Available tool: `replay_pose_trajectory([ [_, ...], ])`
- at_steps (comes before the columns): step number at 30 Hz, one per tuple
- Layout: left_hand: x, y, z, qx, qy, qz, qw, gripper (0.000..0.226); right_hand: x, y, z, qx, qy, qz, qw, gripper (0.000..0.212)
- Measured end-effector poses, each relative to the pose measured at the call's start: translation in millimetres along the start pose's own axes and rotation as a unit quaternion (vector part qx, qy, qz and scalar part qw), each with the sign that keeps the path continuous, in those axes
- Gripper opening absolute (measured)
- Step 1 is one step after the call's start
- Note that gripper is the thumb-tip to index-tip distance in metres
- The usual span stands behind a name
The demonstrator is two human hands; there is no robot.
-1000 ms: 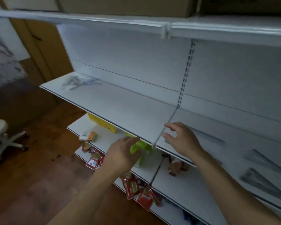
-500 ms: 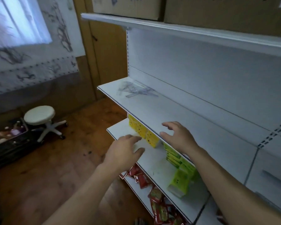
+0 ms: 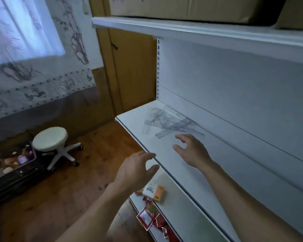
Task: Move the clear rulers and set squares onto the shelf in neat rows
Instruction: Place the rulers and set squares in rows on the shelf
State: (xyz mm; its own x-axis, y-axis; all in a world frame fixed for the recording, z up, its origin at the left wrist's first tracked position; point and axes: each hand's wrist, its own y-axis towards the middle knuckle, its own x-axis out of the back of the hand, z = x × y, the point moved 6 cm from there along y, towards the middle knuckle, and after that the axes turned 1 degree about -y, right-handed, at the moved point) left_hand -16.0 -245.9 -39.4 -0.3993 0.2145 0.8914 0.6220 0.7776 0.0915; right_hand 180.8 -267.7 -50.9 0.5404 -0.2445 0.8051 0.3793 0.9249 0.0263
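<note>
Head view: rulers [image 3: 171, 122] lie heaped just beyond the empty, spread right hand [image 3: 192, 151], long axes running up-left, left hand [image 3: 136, 169] farther back, loosely spread.

Wooden floor [image 3: 59, 198], white swivel stool [image 3: 50, 138], curtained window [image 3: 21, 28], wooden door [image 3: 129, 75].

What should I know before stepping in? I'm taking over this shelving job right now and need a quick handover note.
Left hand: open, empty, hovering just in front of the shelf edge.
Right hand: open, empty, over the shelf, just short of the heap.
Clear rulers and set squares: a loose, overlapping heap at the shelf's left end.
Done: no neat rows in this view.
Left: take pieces from the heap and lay them out in neat rows.
</note>
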Motion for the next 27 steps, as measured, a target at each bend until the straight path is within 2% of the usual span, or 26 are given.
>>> replay_pose_trajectory([
  [7,-5.7,75.0,28.2,-0.014,-0.029,0.031,0.999,0.044,-17.7,65.3,-10.9,-0.032,-0.019,0.001,0.999,0.054],
  [10,-7.9,103.4,39.3,-0.03,-0.041,0.051,0.997,0.045,-22.5,90.9,-13.6,-0.043,-0.035,-0.025,0.998,0.067],
  [13,-7.0,132.4,52.5,-0.048,-0.061,0.062,0.995,0.045,-29.9,113.0,-14.4,-0.09,-0.067,-0.014,0.994,0.085],
  [17,-2.5,169.2,67.9,-0.074,-0.093,0.086,0.989,0.045,-43.3,132.8,-6.6,-0.139,-0.126,-0.005,0.982,0.095],
  [22,2.7,214.9,84.3,-0.111,-0.106,0.109,0.982,0.042,-64.7,142.6,-0.2,-0.15,-0.201,0.018,0.968,0.097],
  [27,-2.5,237.6,96.9,-0.145,-0.124,0.146,0.971,0.041,-59.2,138.1,13.0,-0.155,-0.194,0.009,0.969,0.08],
])
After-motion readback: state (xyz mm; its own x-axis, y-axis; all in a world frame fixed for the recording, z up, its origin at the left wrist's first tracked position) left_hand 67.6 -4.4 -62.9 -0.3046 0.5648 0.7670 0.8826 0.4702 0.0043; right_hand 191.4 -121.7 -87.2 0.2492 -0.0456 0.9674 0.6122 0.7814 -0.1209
